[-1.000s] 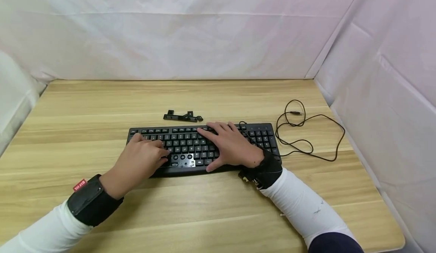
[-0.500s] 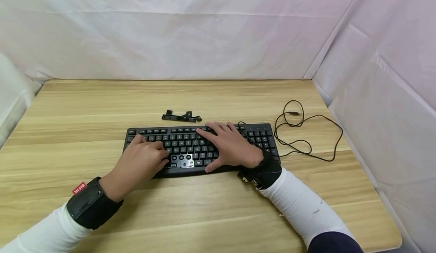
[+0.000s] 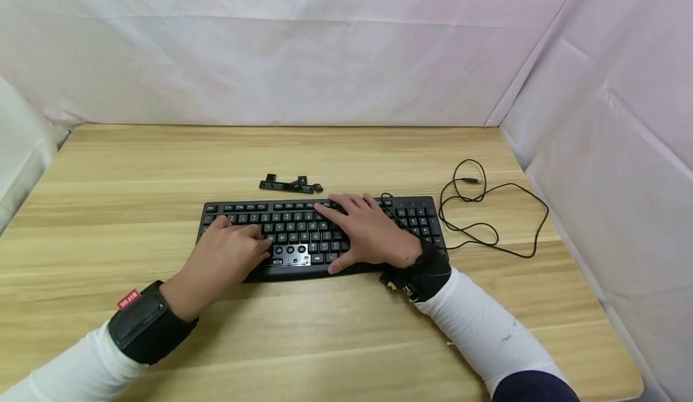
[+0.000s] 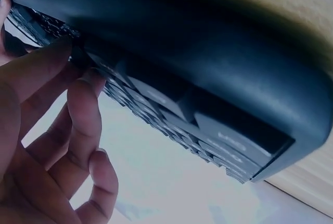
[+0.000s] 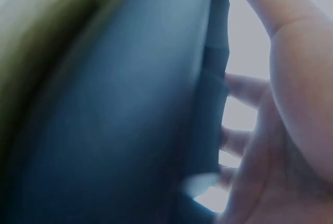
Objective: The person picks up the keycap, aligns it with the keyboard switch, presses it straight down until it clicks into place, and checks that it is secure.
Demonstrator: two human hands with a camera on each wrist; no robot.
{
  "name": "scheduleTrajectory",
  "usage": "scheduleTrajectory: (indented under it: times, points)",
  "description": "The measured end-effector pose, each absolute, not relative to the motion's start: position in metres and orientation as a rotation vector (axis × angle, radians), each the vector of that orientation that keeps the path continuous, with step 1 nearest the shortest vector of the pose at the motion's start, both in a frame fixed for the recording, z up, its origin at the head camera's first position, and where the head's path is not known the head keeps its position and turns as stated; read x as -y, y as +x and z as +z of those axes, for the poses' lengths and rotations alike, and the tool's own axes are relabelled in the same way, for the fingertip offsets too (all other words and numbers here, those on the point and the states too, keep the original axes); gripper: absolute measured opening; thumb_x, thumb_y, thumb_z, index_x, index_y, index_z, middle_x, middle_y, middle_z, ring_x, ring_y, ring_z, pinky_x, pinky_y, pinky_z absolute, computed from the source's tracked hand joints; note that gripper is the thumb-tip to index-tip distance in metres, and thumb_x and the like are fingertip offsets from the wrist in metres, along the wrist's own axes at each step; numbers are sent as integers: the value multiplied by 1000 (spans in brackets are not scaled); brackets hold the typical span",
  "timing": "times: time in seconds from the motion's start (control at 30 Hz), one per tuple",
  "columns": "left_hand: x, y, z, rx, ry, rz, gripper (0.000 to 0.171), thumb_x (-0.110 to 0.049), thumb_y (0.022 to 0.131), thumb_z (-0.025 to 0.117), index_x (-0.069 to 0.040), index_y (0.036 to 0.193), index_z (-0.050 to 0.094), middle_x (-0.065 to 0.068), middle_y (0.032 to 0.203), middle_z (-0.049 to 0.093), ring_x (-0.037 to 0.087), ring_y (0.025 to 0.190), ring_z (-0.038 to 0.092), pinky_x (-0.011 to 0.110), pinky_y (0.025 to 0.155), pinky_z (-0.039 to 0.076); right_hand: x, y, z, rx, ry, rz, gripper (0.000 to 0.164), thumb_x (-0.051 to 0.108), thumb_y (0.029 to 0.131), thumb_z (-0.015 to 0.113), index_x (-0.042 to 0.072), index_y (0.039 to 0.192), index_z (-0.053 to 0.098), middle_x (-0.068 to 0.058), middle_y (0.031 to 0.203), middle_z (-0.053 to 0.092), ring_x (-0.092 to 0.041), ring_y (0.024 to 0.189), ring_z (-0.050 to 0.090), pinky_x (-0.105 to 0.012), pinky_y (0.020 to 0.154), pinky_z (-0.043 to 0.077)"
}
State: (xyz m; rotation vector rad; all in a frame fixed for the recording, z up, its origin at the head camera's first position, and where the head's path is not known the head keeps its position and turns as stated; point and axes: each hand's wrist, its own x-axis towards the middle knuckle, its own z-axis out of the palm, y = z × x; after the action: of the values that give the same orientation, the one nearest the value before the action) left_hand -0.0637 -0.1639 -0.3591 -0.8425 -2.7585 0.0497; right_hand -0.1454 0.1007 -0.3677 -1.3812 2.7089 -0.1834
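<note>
A black keyboard (image 3: 303, 272) lies on the wooden table, with several keycaps gone from a shiny bare patch low in its middle. My left hand (image 3: 227, 248) is over its left half, beside that patch. In the left wrist view, the left hand's thumb and curled forefinger pinch a dark keycap (image 4: 78, 54) at the edge of the key rows; its far side is hidden. My right hand (image 3: 370, 232) rests spread on the keys right of the middle, holding the keyboard down. The right wrist view shows those fingers (image 5: 244, 88) stretched over the keyboard's edge.
Behind the keyboard lies a long black key bar (image 3: 286, 186) with several small loose keycaps. The keyboard's thin black cable (image 3: 533, 200) loops on the table to the right, its plug (image 3: 470, 180) inside one loop. White cloth (image 3: 303, 71) hangs behind and on the sides.
Both hands keep their places on the keyboard. The head view shifts slightly; the loose keycaps and the cable stay where they were.
</note>
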Motion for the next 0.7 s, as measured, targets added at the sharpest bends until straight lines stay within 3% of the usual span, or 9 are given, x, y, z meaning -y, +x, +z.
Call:
scheduleTrajectory:
  times: [0.27, 0.43, 0.7]
  points:
    - [163, -63, -360, 2747, -808, -11, 7, -22, 70, 80, -18, 75, 78, -4, 63, 66, 14, 54, 59, 33, 51, 33, -101, -144, -368, -2714, -1367, -150, 114, 79, 60, 61, 21, 151, 23, -13, 150, 27, -27, 132, 24, -57, 104, 26]
    - [161, -66, -357, 2790, -833, -41, 6, -19, 69, 81, -16, 71, 76, -3, 61, 64, 14, 52, 57, 32, 47, 36, -101, -145, -368, -2724, -1375, -150, 115, 80, 59, 61, 22, 151, 23, -14, 149, 28, -28, 132, 24, -57, 104, 26]
    - [159, -71, -349, 2844, -944, -63, 20, -17, 69, 80, -18, 56, 65, -5, 55, 59, 13, 50, 53, 35, 47, 41, -100, -144, -371, -2723, -1379, -170, 115, 79, 59, 62, 22, 151, 24, -14, 149, 29, -28, 131, 27, -57, 103, 28]
